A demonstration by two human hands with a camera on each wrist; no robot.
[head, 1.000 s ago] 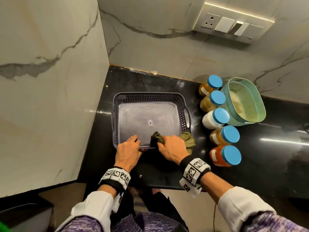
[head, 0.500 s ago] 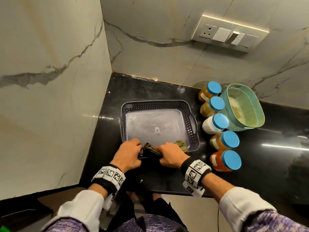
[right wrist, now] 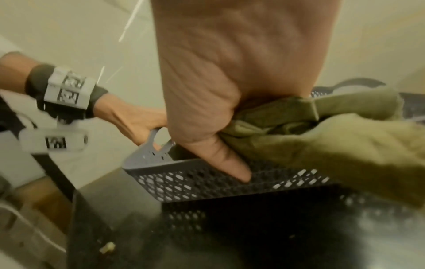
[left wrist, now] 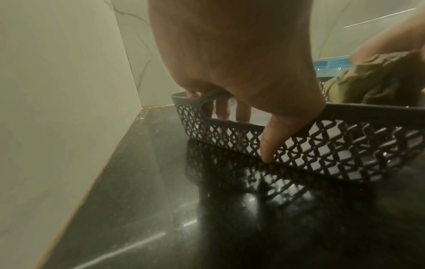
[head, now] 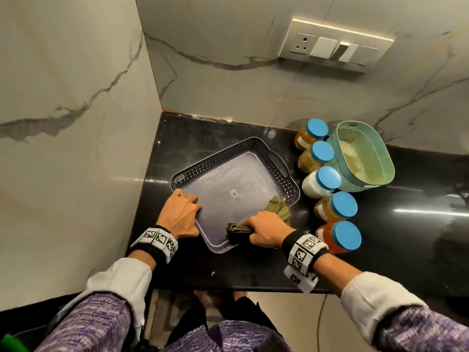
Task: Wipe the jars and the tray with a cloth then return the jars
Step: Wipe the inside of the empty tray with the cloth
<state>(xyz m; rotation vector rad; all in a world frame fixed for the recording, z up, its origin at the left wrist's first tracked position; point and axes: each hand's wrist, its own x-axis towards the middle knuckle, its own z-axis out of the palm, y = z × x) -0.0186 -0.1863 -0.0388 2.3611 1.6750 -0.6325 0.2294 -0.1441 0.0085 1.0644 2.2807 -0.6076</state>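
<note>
The dark grey lattice tray (head: 223, 153) lies turned at an angle on the black counter (head: 253, 270), a corner pointing toward me. My left hand (head: 181, 212) grips its left handle, fingers inside and thumb (left wrist: 268, 145) on the outer wall (left wrist: 345, 145). My right hand (head: 264, 229) holds a bunched olive-green cloth (head: 278, 208) against the tray's near rim, thumb (right wrist: 230, 167) on the outer wall (right wrist: 195, 183). In the right wrist view the cloth (right wrist: 345, 154) drapes over that rim. Several blue-lidded jars (head: 328, 177) stand in a row right of the tray.
A teal mesh basket (head: 363, 156) stands behind the jars at the right. Marble walls close the corner at the left and back, and a switch plate (head: 335, 47) is on the back wall. The counter's front edge (head: 228, 288) runs just below my wrists.
The tray has been turned from square to angled. My left hand has shifted from the near rim to the left handle. My right hand still holds the cloth at the near rim.
</note>
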